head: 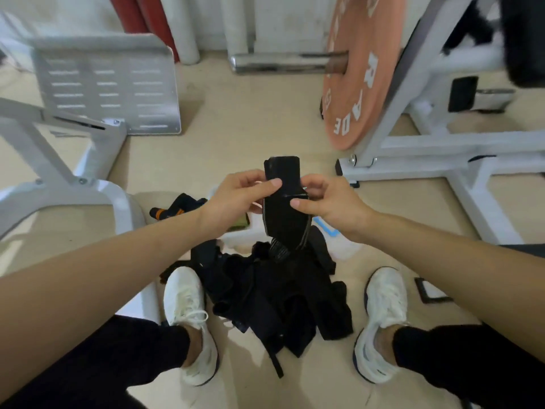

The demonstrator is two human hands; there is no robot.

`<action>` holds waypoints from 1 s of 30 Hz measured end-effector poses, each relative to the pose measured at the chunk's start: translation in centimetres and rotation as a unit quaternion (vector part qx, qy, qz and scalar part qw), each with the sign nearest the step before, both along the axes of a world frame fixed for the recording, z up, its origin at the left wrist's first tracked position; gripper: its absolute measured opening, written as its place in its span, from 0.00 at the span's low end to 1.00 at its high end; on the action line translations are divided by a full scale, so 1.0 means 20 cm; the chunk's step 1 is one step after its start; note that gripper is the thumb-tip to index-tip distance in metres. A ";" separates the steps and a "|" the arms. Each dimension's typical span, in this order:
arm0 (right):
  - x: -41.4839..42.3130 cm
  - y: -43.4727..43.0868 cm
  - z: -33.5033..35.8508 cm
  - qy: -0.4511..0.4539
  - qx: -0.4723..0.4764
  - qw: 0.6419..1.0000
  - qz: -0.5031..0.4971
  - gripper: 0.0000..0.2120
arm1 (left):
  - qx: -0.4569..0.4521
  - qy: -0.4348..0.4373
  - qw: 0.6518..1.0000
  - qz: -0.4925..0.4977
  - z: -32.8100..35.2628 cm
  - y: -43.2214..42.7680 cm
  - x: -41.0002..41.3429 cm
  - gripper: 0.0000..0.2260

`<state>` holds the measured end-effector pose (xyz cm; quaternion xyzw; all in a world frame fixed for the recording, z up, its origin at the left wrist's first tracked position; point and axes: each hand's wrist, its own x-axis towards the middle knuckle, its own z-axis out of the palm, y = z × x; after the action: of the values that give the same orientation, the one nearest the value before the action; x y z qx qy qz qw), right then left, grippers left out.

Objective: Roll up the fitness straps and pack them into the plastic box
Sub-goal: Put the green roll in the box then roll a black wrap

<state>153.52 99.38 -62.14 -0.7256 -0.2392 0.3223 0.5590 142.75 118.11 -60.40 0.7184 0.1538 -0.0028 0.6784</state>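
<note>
I watch both hands work one strap above the heap of black fabric straps (274,299)

The round orange weight plate (362,69) stands at the far right. The heap lies on the floor between the white shoes (188,314), with the pale plastic box (236,238) just beyond, mostly hidden. The long black fabric strap (283,219) stands upright, and the left hand (236,202) and right hand (327,205) each pinch an edge of it

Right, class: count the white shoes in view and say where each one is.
2. The left shoe stands left of the pile of black straps; the right shoe stands right of it. None appears hidden.
</note>
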 end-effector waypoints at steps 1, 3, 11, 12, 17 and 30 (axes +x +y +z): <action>0.00 0.00 0.09 -0.009 0.008 1.000 0.003 0.15 | 0.004 -0.014 1.000 -0.006 0.07 0.00 -0.02 0.08; 0.00 0.01 0.25 -0.029 0.020 0.999 0.016 0.15 | 0.022 -0.046 0.999 -0.007 0.22 -0.01 -0.04 0.11; 0.07 0.09 0.70 -0.052 0.076 0.996 0.010 0.10 | 0.031 -0.171 0.984 0.029 0.59 0.04 0.04 0.14; 0.08 0.11 0.70 -0.045 0.085 0.995 -0.004 0.10 | 0.029 -0.175 0.984 0.034 0.60 0.04 0.06 0.14; 0.18 0.19 0.67 0.019 0.133 0.990 -0.044 0.12 | 0.031 -0.219 0.975 0.039 0.61 0.07 0.22 0.14; 0.28 0.23 0.59 0.081 0.150 0.984 -0.047 0.17 | 0.047 -0.184 0.982 0.013 0.56 0.19 0.31 0.12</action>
<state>159.08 104.07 -50.25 -0.6151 -0.2040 0.3139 0.6939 148.85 121.81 -49.18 0.7353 0.0360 0.1457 0.6609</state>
